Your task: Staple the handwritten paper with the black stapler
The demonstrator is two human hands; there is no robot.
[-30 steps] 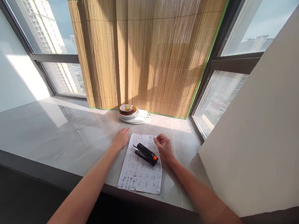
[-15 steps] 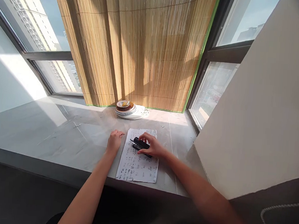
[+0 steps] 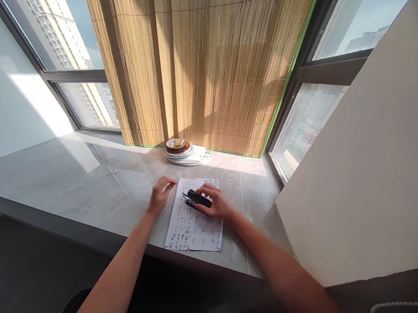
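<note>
A sheet of paper (image 3: 196, 232) covered in handwriting lies near the front edge of the ledge. On its upper half rests a black stapler-like object (image 3: 199, 198) with a silvery end pointing left. My right hand (image 3: 215, 201) is closed round the right part of this black object, fingers above and thumb below. Just left of the paper's upper left corner is my left hand (image 3: 161, 193), its thumb and forefinger brought together close to the paper's edge. Anything between those fingertips is too small to make out.
Stacked plates (image 3: 183, 154) stand at the back of the ledge (image 3: 85, 181), below a bamboo blind (image 3: 200, 79). Windows flank the blind, and a white wall (image 3: 372, 177) slopes up at the right. The ledge's front edge runs below the paper.
The view has shifted slightly. My left hand's thumb and forefinger now show in a pinch by the paper's corner. My right thumb has moved up against the black object.
</note>
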